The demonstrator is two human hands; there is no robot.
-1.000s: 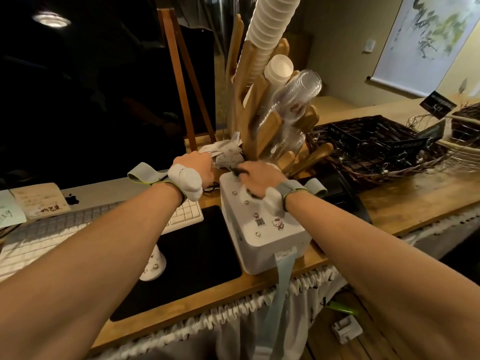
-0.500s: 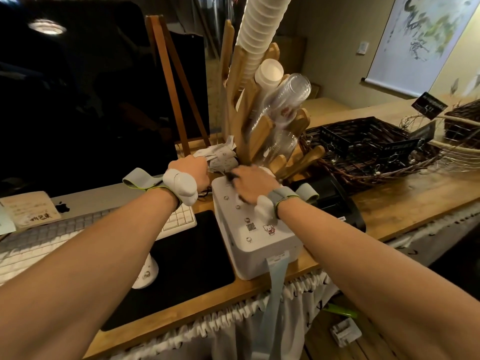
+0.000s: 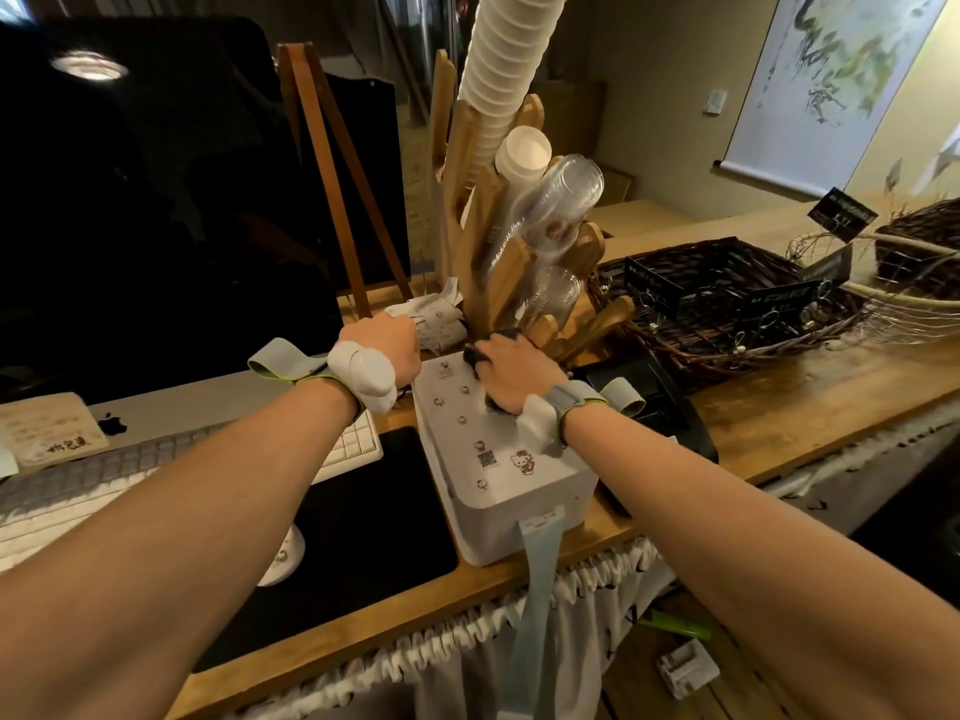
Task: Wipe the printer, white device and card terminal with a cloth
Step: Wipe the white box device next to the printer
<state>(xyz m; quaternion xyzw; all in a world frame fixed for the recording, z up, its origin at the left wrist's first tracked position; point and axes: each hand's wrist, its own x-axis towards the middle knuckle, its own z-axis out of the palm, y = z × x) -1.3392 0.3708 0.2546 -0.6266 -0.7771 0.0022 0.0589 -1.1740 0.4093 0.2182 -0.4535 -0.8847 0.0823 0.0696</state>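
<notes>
A white box-shaped printer [image 3: 498,475] with small stickers stands on the wooden counter, a pale label strip hanging from its front slot. My right hand [image 3: 511,374] presses a dark cloth [image 3: 475,356] on the far end of its top. My left hand [image 3: 387,345] is closed at the printer's far left corner, next to some crumpled receipts [image 3: 436,317]; what it holds is hidden. A black device [image 3: 660,407] lies just right of the printer, partly behind my right wrist.
A wooden cup holder [image 3: 498,241] with paper and clear cups stands right behind the printer. A dark monitor [image 3: 156,200], white keyboard [image 3: 104,475] and black mat [image 3: 363,517] are at left. Wicker baskets [image 3: 727,304] sit at right.
My right hand with the cloth has stayed at the far end of the printer's top, shifting only slightly. The left hand holds its place. The camera has moved a little.
</notes>
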